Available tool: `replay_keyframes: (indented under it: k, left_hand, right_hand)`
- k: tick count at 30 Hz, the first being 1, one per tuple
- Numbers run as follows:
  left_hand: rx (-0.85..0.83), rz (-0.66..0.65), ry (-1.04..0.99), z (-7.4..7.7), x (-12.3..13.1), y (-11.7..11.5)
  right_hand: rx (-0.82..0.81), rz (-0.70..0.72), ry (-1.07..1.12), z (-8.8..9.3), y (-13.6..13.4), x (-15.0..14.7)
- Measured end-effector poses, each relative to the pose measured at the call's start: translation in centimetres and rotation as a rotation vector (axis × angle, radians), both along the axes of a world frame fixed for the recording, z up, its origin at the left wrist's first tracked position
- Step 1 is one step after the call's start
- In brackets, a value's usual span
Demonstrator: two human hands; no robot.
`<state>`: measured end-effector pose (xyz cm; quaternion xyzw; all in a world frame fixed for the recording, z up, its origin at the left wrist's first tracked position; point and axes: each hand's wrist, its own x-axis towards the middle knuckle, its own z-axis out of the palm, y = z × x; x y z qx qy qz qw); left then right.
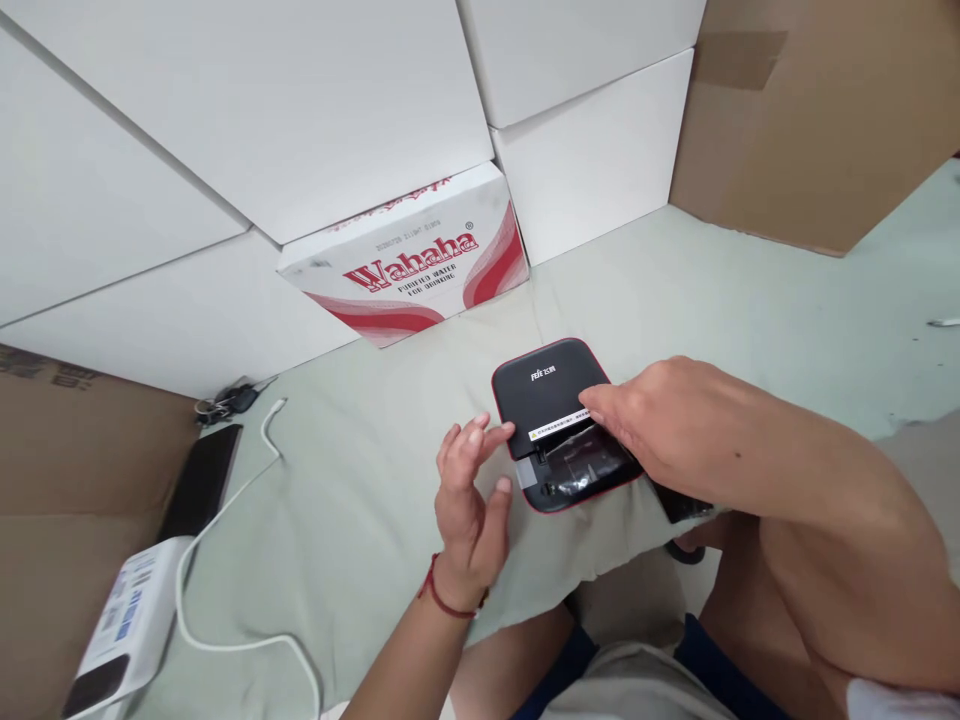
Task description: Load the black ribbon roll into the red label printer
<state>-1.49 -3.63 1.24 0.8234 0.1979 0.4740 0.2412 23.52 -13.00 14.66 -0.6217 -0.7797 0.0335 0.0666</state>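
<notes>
A black, rounded-square device (551,385) with a red rim lies flat on the cloth-covered table. It carries white lettering and a narrow white label strip (555,427). Shiny clear plastic (589,460) covers part of its lower half. My right hand (652,420) grips the device's right side, one fingertip at the end of the label; its other fingers are mostly hidden. At the left edge, my left hand (476,500) has its fingers bent and apart, with one fingertip touching or almost touching the rim. Nothing shows inside that hand.
Behind the device stand a Wahaba water carton (412,260) and large white boxes (600,160). A brown carton (810,120) is at the back right. On the left are a white cable (232,500), keys (229,402) and a white device (131,610). A dark glossy object (679,503) lies beneath my right wrist.
</notes>
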Motion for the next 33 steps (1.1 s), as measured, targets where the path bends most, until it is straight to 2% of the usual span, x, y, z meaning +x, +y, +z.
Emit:
replay_keyframes:
  k: [2,7,13,16,19,23,29,33]
  left_hand:
    - [-0.054,-0.013,0.032,0.2,-0.1,0.4]
    - [-0.008,0.037,0.052,0.4,0.1,0.8]
    - [-0.012,-0.007,0.003,-0.1,0.2,0.9]
    - [0.098,-0.022,0.015,0.0,0.0,0.6]
    - [0.233,0.064,0.013,0.4,-0.1,0.3]
    - [0.257,0.156,-0.036,1.0,0.0,0.1]
    - [0.176,-0.038,0.013,1.3,0.4,0.0]
    - [0.042,-0.085,-0.036,0.8,0.7,0.0]
  right_hand:
    - [0.039,0.034,-0.049,-0.4,-0.4,-0.1]
    - [0.092,0.093,-0.082,-0.8,-0.7,-0.3]
    - [-0.074,-0.033,0.035,-0.5,0.2,-0.1]
    - [-0.124,-0.062,0.126,-0.1,0.2,0.4]
    - [-0.117,-0.029,0.221,0.5,-0.3,0.7]
    - [-0.128,0.08,0.279,0.9,-1.6,0.6]
    - [-0.25,0.171,0.175,0.8,-2.3,0.5]
    - [-0.269,0.173,0.168,0.7,-1.7,0.4]
